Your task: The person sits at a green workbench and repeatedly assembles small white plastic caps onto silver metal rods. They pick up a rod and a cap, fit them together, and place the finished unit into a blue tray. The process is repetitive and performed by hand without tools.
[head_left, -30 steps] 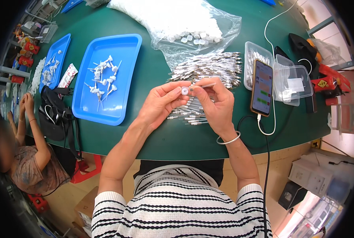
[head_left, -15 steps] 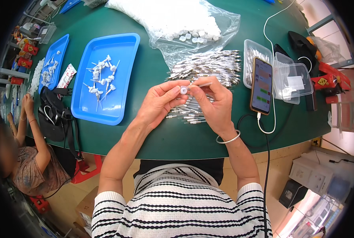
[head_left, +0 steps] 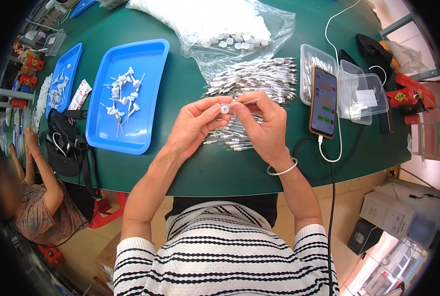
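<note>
Between thumb and fingers, my left hand (head_left: 198,120) pinches a small white plastic cap (head_left: 225,109) whose round face shows. Close beside it, my right hand (head_left: 261,121) grips a thin white tube with a metal end (head_left: 251,101). The tube's tip is at the cap's edge; my fingers partly hide where they meet. Under and beyond my hands lies a heap of similar slim tubes (head_left: 267,74). A clear plastic bag (head_left: 279,29) of loose white caps (head_left: 234,40) lies behind the heap. Several capped tubes (head_left: 126,93) rest in a blue tray (head_left: 143,130) on the left.
To the right, a phone (head_left: 323,101) with a white cable leans on a clear box (head_left: 306,74) of tubes. An open clear container (head_left: 370,98) sits beside it. Left are a second blue tray (head_left: 73,54), a black bag (head_left: 64,148) and another person's arms (head_left: 39,158).
Both hands keep their holds, with the cap and tube still close together. The whole scene has shifted slightly up and left in the view.
</note>
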